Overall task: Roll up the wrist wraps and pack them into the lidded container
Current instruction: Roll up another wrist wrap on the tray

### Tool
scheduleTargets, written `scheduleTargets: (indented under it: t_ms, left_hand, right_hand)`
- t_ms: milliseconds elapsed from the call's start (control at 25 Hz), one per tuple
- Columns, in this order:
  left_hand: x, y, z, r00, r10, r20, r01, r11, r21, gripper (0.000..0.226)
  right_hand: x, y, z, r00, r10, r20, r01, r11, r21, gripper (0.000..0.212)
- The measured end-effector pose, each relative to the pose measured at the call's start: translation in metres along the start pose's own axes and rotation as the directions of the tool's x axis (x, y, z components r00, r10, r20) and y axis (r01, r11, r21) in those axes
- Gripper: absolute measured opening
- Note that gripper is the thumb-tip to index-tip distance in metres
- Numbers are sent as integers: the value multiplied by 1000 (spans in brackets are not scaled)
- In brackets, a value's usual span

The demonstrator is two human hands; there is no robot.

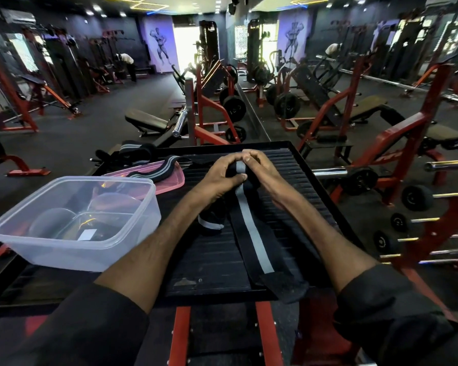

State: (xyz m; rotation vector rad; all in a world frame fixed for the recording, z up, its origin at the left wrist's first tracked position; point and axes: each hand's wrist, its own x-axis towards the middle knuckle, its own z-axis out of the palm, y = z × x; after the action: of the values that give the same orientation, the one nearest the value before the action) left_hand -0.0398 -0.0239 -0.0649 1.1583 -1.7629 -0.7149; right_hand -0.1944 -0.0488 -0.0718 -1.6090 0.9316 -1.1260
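Observation:
A black wrist wrap with a grey stripe (254, 233) lies lengthwise on the black ribbed platform (302, 180). Its far end is a small roll, pinched by my left hand (225, 171) and my right hand (259, 165) together. A rolled black wrap (209, 224) sits just left of the strip, under my left forearm. The clear plastic container (74, 220) stands open at the left with a dark item inside. Its pink lid (167, 180) lies behind it, with another striped wrap (154, 169) draped over it. One more wrap (136, 149) lies farther back.
The platform's front edge (222, 297) is close to me, on red frame legs. Red and black gym benches, barbells and weight plates (234, 108) surround the platform. A dumbbell rack (418, 196) stands at the right. A person (126, 64) is far off at the left.

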Motion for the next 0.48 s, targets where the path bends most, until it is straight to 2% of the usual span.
scheduleTargets:
  t_ms: [120,240,320,400,480]
  left_hand:
    - [-5,8,0,997,-19,78,33,984,-175,48]
    - [-4,8,-4,982,-115,149,161,922,-352,45]
    - [1,11,-8,971,-211,113,238,906,-349,36]
    - [8,14,-8,957,-283,68,291,925,-244,32]
    - [9,18,-6,945,-313,99,324,936,-139,27]
  right_hand:
    - [0,-2,0,1000,-16,18,15,999,42,34]
    - [2,-2,-13,997,-37,66,34,998,50,35]
    - [5,-4,-27,994,-43,102,41,999,24,38]
    - [4,-7,-43,990,-42,132,44,999,-15,36]
    - [3,-8,-56,983,-89,158,99,994,-54,29]
